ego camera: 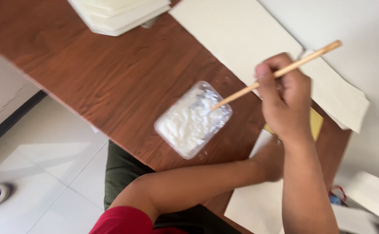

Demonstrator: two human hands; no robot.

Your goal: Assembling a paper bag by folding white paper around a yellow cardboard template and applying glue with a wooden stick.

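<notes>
Wooden stick (276,74) held in right hand (284,102), fingers clenched around its upper half; stick slanted, lower tip dipped into white paste in a clear plastic tray (193,120). Tray sits on the brown wooden table (111,73), near the table's front edge, just left of the right hand. Paste fills most of the tray, lumpy and glossy.

Left forearm crosses below the tray toward the right; left hand (272,158) lies beneath the right wrist, mostly hidden, grip cannot be told. It appears to rest on a cream paper sheet (258,203).

Right of the tray: a yellow sheet (316,123) partly under the right hand, and larger cream sheets (237,34) beyond. Above the tray, at the table's far edge, a stack of white sheets (120,13).
</notes>
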